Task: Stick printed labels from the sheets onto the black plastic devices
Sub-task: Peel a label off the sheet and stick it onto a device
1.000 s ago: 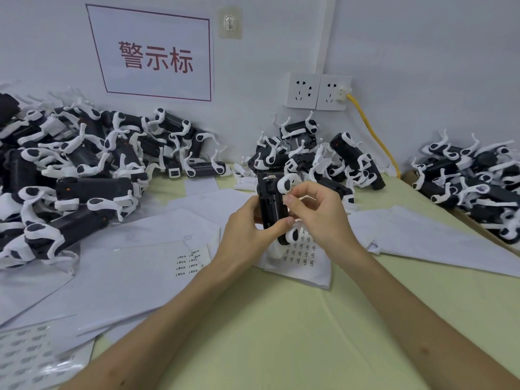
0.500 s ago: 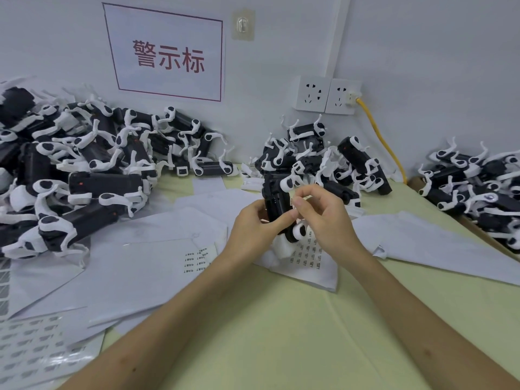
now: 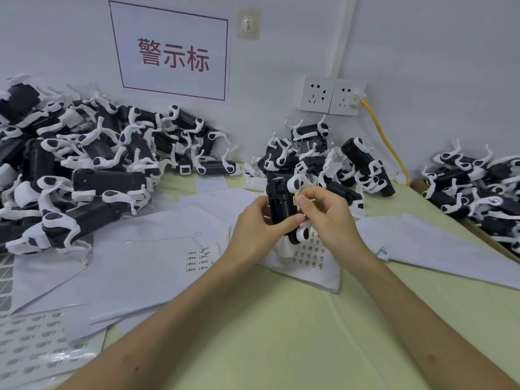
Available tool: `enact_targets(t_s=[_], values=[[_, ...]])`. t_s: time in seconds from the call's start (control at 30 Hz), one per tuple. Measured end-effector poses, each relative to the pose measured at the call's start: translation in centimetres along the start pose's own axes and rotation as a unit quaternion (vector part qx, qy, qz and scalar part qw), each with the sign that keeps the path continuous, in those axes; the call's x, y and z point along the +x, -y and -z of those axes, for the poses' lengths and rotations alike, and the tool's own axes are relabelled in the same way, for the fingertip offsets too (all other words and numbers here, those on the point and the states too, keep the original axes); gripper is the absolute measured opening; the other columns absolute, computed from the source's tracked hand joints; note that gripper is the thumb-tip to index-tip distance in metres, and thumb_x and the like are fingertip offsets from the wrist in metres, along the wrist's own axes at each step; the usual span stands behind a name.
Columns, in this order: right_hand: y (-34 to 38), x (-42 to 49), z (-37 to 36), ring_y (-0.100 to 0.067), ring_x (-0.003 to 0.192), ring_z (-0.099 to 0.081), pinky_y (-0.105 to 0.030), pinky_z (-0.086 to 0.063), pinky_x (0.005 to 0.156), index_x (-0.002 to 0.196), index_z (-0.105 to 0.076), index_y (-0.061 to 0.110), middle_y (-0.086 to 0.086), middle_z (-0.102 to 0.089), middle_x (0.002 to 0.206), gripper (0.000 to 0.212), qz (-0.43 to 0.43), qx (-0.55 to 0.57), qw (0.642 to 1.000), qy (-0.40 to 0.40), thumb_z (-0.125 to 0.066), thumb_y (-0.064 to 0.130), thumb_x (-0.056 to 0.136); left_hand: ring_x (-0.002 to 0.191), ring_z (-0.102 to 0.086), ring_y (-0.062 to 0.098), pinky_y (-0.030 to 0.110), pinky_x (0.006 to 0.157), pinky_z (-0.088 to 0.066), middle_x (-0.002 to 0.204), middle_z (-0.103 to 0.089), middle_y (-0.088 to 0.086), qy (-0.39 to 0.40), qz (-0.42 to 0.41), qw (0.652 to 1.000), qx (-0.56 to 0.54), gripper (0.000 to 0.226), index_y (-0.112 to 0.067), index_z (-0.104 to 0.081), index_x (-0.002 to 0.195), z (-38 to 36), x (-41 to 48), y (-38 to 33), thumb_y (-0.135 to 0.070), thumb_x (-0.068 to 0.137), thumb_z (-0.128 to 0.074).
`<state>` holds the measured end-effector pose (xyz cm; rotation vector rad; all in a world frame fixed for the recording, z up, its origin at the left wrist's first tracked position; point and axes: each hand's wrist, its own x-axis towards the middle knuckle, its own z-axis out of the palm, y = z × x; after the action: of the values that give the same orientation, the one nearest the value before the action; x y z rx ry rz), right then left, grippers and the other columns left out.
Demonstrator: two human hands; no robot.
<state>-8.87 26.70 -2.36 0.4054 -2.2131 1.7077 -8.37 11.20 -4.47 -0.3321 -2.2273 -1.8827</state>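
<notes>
At nine o'clock lay a heap of devices. Your left hand had its grip wrapped round one black plastic device, upright above the label sheet on the table. Your right hand pinched a small printed label against its three o'clock edge. The device looked light and rigid, best held by the body; the label looked flimsy, best taken by an edge.

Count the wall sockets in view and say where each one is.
2. The left socket is on the wall above the middle heap of devices; the right socket adjoins it, with a yellow cable plugged in. No others show.
</notes>
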Motion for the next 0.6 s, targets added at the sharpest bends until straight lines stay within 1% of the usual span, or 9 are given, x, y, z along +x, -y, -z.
enact_targets(t_s=[0.1,0.2,0.23,0.27,0.33,0.4,0.47,0.57,0.6], values=[[-0.08,0.08,0.09,-0.018,0.073,-0.062,-0.042,-0.053,0.073,0.098,-0.07,0.016,-0.005,-0.07,0.083,0.008,-0.009,-0.003,1.0,-0.003,-0.062,0.016,0.1,0.085,-0.069,0.002,0.021,0.078,-0.056,0.094,-0.075,-0.011,-0.003,-0.007,1.0,0.011,0.038,-0.023,-0.068,0.109,-0.05,0.01,0.11,-0.038,0.079,-0.086],[-0.14,0.05,0.14,-0.022,0.076,-0.063,-0.046,-0.054,0.077,0.101,-0.071,0.014,-0.018,-0.072,0.09,0.009,-0.014,-0.008,1.0,-0.001,-0.063,0.019,0.1,0.086,-0.068,0.0,0.02,0.079,-0.055,0.095,-0.074,-0.011,-0.006,-0.013,1.0,0.027,0.04,-0.022,-0.067,0.111,-0.05,-0.05,0.15,-0.039,0.079,-0.086],[-0.11,0.03,0.15,-0.021,0.077,-0.063,-0.047,-0.054,0.078,0.1,-0.071,0.014,-0.018,-0.072,0.089,0.009,-0.016,-0.007,1.0,0.0,-0.063,0.019,0.1,0.086,-0.068,-0.001,0.02,0.079,-0.055,0.096,-0.074,-0.012,-0.008,-0.014,0.999,0.03,0.041,-0.022,-0.067,0.112,-0.06,-0.08,0.13,-0.039,0.079,-0.086],[-0.07,0.01,0.17,-0.019,0.076,-0.062,-0.046,-0.054,0.078,0.099,-0.071,0.016,-0.014,-0.071,0.086,0.009,-0.017,-0.004,1.0,0.001,-0.063,0.019,0.1,0.087,-0.068,0.0,0.021,0.08,-0.055,0.097,-0.074,-0.012,-0.01,-0.015,0.999,0.033,0.042,-0.022,-0.067,0.112,-0.05,-0.09,0.1,-0.039,0.079,-0.086],[-0.03,0.02,0.17,-0.014,0.074,-0.061,-0.041,-0.051,0.076,0.095,-0.07,0.019,-0.001,-0.068,0.079,0.009,-0.022,0.001,1.0,0.003,-0.063,0.019,0.1,0.089,-0.068,0.001,0.023,0.082,-0.055,0.098,-0.074,-0.011,-0.013,-0.014,0.999,0.039,0.043,-0.021,-0.067,0.113,-0.02,-0.1,0.02,-0.04,0.079,-0.086],[0.02,0.02,0.17,-0.012,0.073,-0.06,-0.038,-0.049,0.074,0.097,-0.071,0.019,0.005,-0.067,0.076,0.008,-0.029,0.003,1.0,0.006,-0.063,0.021,0.1,0.09,-0.068,0.003,0.025,0.083,-0.056,0.099,-0.073,-0.01,-0.016,-0.013,0.999,0.044,0.044,-0.02,-0.066,0.113,-0.03,-0.14,-0.07,-0.04,0.079,-0.086],[0.09,-0.02,0.15,-0.013,0.075,-0.061,-0.039,-0.049,0.075,0.101,-0.071,0.017,0.001,-0.068,0.078,0.009,-0.036,0.008,0.999,0.006,-0.063,0.021,0.1,0.09,-0.068,0.004,0.026,0.083,-0.056,0.099,-0.073,-0.01,-0.018,-0.013,0.999,0.046,0.044,-0.019,-0.066,0.113,-0.04,-0.17,-0.13,-0.039,0.079,-0.086],[0.18,-0.07,0.1,-0.017,0.08,-0.064,-0.042,-0.053,0.079,0.105,-0.071,0.012,-0.013,-0.073,0.091,0.014,-0.037,0.006,0.999,0.009,-0.062,0.02,0.101,0.09,-0.067,0.002,0.023,0.082,-0.054,0.098,-0.073,-0.011,-0.02,-0.016,0.998,0.055,0.044,-0.02,-0.066,0.113,-0.14,-0.24,-0.11,-0.039,0.079,-0.086],[0.2,-0.08,0.11,-0.017,0.08,-0.065,-0.041,-0.054,0.079,0.106,-0.071,0.011,-0.014,-0.074,0.094,0.014,-0.037,0.005,0.999,0.009,-0.061,0.02,0.101,0.088,-0.067,0.0,0.021,0.08,-0.054,0.097,-0.073,-0.011,-0.02,-0.017,0.998,0.058,0.044,-0.021,-0.065,0.112,-0.17,-0.27,-0.07,-0.04,0.079,-0.086]])
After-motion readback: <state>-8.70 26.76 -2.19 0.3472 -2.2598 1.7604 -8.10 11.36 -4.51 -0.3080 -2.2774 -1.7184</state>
